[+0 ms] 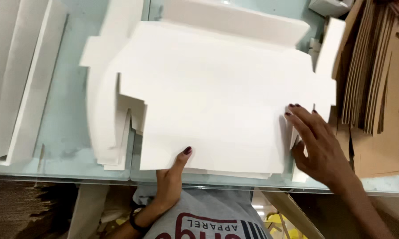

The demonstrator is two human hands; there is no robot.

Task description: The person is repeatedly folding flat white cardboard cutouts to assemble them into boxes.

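Left hand (170,179) pinches the top white sheet (217,93) at its near edge, right hand (319,141) lies open, flat on its right edge — sheet sits atop the stack (108,128) on the desk (64,128); lift evenly, I'd say.

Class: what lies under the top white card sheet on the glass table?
Under the top sheet, more white sheets peek out at its left and front edges. Their number is hidden, as is the glass table beneath.
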